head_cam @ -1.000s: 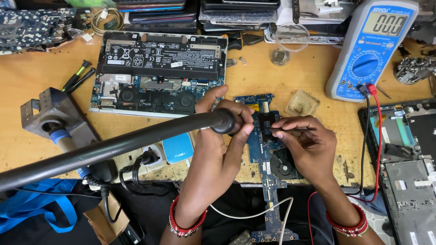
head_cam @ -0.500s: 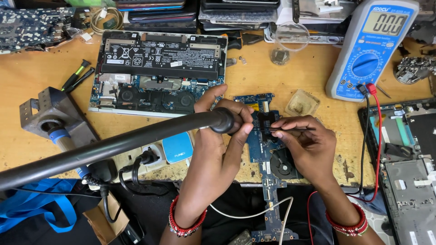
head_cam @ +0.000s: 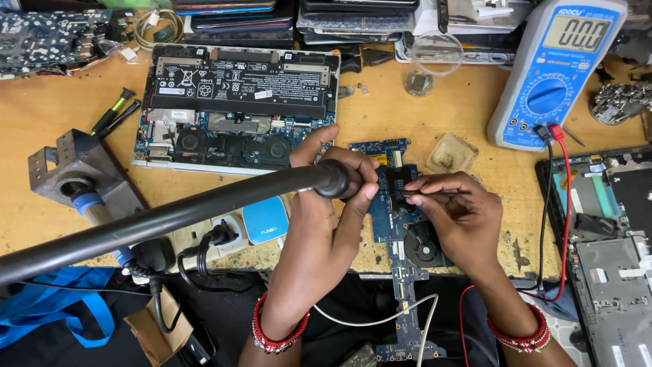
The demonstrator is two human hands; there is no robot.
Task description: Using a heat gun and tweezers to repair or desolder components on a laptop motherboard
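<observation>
Two hands at frame centre: left hand [head_cam: 326,197] wraps the black hot-air nozzle [head_cam: 333,179], right hand [head_cam: 451,211] pinches tweezers [head_cam: 435,193] over the blue circuit board [head_cam: 397,204] on the bench [head_cam: 394,115]. Looks mid-rework; next needs steady aim. One multimeter [head_cam: 550,68] upper right, one opened laptop [head_cam: 234,109] upper left.

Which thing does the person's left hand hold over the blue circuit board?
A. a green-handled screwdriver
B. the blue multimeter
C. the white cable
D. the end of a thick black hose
D: the left hand grips the end of the thick black hose just beside the blue circuit board, while the blue multimeter lies apart at the upper right of the table.
</observation>
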